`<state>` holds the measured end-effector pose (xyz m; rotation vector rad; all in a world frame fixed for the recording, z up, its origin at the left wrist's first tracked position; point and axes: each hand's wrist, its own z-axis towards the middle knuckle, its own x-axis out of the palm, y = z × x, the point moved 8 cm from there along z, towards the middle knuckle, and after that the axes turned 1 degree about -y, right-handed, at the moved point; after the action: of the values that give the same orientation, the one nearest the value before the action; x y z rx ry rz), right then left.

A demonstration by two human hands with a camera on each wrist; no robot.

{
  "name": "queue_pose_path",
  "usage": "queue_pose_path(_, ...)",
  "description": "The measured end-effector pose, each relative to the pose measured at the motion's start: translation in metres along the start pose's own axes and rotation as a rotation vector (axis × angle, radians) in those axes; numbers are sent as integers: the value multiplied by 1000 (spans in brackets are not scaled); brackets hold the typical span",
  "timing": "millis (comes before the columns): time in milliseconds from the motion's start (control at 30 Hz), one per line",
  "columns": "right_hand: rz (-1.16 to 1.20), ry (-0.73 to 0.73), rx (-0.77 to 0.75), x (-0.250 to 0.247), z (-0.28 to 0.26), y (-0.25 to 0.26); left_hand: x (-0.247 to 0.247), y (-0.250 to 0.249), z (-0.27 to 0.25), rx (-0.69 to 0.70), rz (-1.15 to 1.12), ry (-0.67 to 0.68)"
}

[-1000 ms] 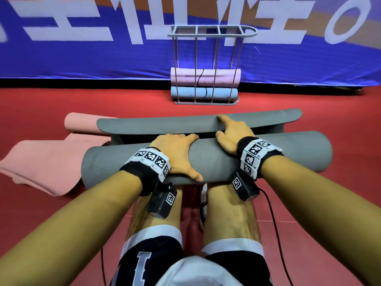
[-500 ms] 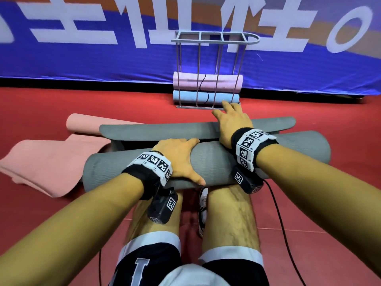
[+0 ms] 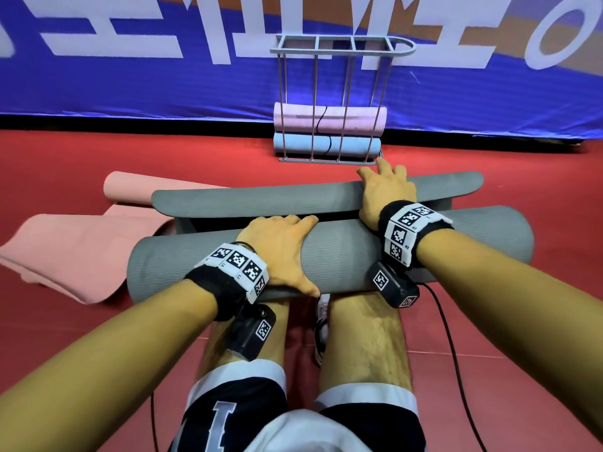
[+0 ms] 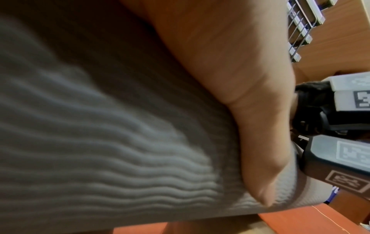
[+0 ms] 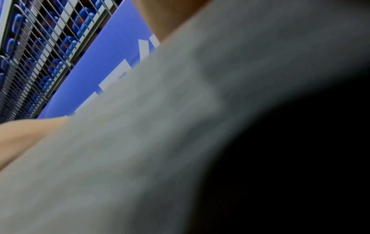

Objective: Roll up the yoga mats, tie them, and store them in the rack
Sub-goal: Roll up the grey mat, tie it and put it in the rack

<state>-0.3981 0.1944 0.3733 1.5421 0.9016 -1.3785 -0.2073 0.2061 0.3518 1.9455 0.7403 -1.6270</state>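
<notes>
A grey yoga mat roll [image 3: 359, 252] lies across my shins. Its loose end, a grey flap [image 3: 261, 200], curls up just beyond it. My left hand [image 3: 280, 249] grips the roll near its middle, fingers over the top and thumb on the near side. The left wrist view shows that thumb pressing into the ribbed grey mat [image 4: 100, 142]. My right hand [image 3: 386, 187] lies on the flap with the fingers stretched past its far edge. The right wrist view is mostly blurred grey mat [image 5: 140, 142]. A metal rack [image 3: 342, 48] stands ahead by the wall.
The rack holds a tied pink roll [image 3: 355, 120] above a tied blue roll [image 3: 355, 145]. A pink mat [image 3: 75, 252], partly unrolled, lies on the red floor to the left. A blue banner [image 3: 130, 86] runs along the back. A black cable [image 3: 453, 353] trails at right.
My right hand has slid off the roll and forward across the flap to its far edge. The left hand keeps its hold on the roll.
</notes>
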Motion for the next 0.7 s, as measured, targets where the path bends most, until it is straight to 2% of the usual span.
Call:
queue_pose_path(500,275,33,-68,8,-8,6,3,-2,-10,13,61,-47)
queue_pose_path(700,252,147,-141,15,-9,14,4,0,-10,12,53,-55)
